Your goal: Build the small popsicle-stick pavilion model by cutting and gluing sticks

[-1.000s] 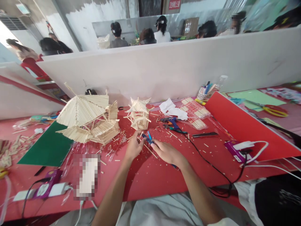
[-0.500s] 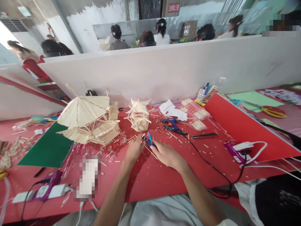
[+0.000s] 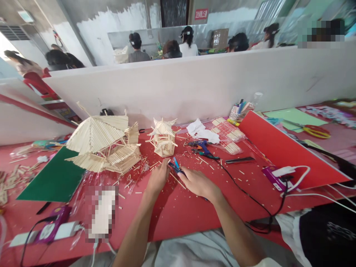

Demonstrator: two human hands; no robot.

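My right hand (image 3: 198, 183) is closed round a pair of blue-handled cutters (image 3: 175, 167), its jaws pointing up and left. My left hand (image 3: 158, 178) pinches a thin wooden stick (image 3: 178, 180) right at the jaws, over the red table (image 3: 178, 211). Just beyond the hands stands a small pavilion model (image 3: 163, 137) built of sticks. A larger stick-built pavilion (image 3: 104, 144) stands to its left, its roof sloping towards me.
Stick offcuts litter the table. A green cutting mat (image 3: 52, 178) lies left, a blue glue gun (image 3: 202, 146) with black cord and packets of sticks (image 3: 228, 133) right. A raised red board (image 3: 286, 152) and purple power strip (image 3: 274, 177) sit far right. A white partition (image 3: 194, 81) backs the desk; people sit beyond.
Both hands stay at the same spot with the cutters and stick. The view has shifted slightly downward and right.
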